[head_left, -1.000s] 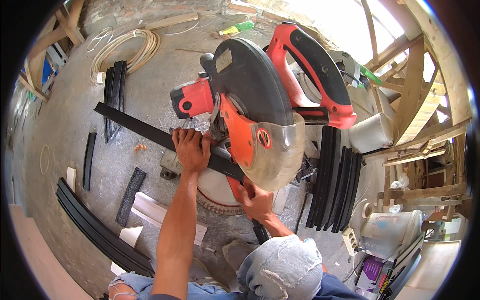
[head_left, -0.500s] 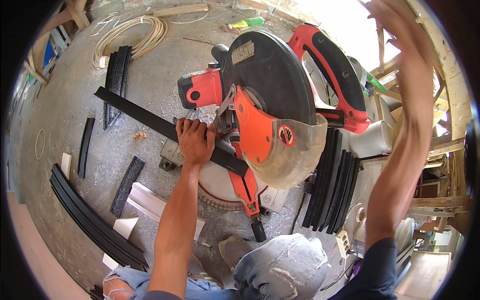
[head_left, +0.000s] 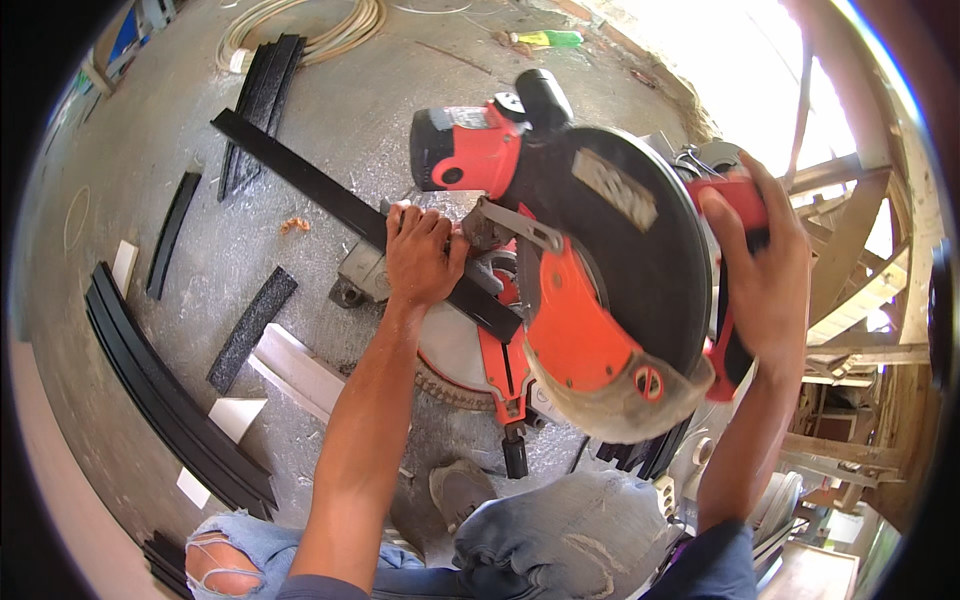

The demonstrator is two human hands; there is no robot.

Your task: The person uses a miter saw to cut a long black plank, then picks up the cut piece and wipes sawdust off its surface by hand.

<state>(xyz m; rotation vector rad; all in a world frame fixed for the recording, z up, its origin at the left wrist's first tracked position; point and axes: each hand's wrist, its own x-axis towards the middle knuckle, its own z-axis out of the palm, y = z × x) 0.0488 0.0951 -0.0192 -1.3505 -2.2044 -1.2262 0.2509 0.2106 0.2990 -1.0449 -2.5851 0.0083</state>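
On the floor in front of me stands a mitre saw (head_left: 625, 250) with a round black blade cover and an orange plate (head_left: 575, 320). A cloudy see-through guard (head_left: 600, 405) hangs at its lower edge. My left hand (head_left: 425, 255) is closed over a long black strip (head_left: 310, 180), pressing it onto the saw's base (head_left: 455, 345). The strip's near end lies beside the orange plate; its far end sticks out to the upper left. My right hand (head_left: 765, 270) is wrapped round the saw's red and black handle (head_left: 735, 360).
Black profiled lengths (head_left: 165, 390) lie at the left, with shorter black pieces (head_left: 252, 325) and a white profile (head_left: 300, 370) nearer the saw. A coiled hose (head_left: 345, 30) and a green-yellow bottle (head_left: 548, 38) are at the back. Wooden framing (head_left: 850, 240) stands at the right.
My right hand has come down from the upper right and taken hold of the saw's handle. The saw head has tipped toward me and rightward in view. My left hand stays on the strip.
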